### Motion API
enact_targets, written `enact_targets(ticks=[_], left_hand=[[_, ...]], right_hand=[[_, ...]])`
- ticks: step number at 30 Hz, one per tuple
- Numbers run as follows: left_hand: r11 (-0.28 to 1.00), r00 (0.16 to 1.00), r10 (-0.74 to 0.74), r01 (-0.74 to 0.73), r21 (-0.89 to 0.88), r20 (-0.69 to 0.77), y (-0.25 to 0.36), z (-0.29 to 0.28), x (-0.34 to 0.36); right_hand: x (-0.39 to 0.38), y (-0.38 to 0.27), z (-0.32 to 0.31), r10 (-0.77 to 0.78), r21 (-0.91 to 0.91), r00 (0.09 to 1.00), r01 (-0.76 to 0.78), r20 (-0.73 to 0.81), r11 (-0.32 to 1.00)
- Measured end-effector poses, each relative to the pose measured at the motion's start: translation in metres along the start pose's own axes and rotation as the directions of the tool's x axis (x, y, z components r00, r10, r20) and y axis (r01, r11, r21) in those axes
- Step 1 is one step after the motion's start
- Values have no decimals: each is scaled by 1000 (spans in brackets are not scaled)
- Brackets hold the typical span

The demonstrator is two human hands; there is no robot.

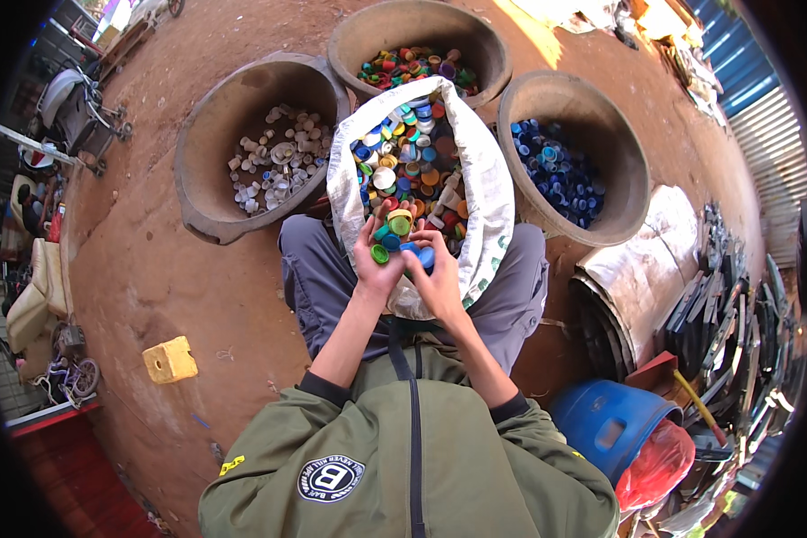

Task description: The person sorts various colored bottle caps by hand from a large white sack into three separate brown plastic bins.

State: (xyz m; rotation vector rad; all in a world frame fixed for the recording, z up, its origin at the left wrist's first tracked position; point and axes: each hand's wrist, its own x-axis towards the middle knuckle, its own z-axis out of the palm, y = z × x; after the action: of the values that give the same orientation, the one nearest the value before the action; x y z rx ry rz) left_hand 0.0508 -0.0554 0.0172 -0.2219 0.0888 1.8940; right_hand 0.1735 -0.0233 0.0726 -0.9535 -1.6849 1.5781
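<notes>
A white woven sack [485, 202] with a rolled-down rim stands between my knees, filled with mixed-colour plastic bottle caps [384, 177]. Over its near edge, my left hand [374, 272] is cupped around several caps, among them a green cap [380, 255] and a yellow-green cap [400, 222]. My right hand [438, 285] is beside it, the two hands nearly meeting. Blue caps [426, 258] lie in the right hand's curled fingers. Parts of both hands' fingers are hidden by the caps.
Around the sack stand three round tubs: one at left with white caps [278, 166], one at the back with red, green and yellow caps [412, 67], one at right with blue caps [556, 170]. A blue barrel [601, 426] lies near right; a yellow block [170, 360] sits left.
</notes>
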Motion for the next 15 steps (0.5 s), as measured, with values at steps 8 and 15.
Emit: enact_targets(ticks=[8, 15], left_hand=[[998, 999, -6, 3, -61, -39, 5, -5, 8], [997, 998, -66, 66, -37, 23, 5, -10, 5]], right_hand=[[28, 16, -89, 234, 955, 927, -270, 293, -126], [107, 48, -233, 140, 949, 951, 246, -275, 198]])
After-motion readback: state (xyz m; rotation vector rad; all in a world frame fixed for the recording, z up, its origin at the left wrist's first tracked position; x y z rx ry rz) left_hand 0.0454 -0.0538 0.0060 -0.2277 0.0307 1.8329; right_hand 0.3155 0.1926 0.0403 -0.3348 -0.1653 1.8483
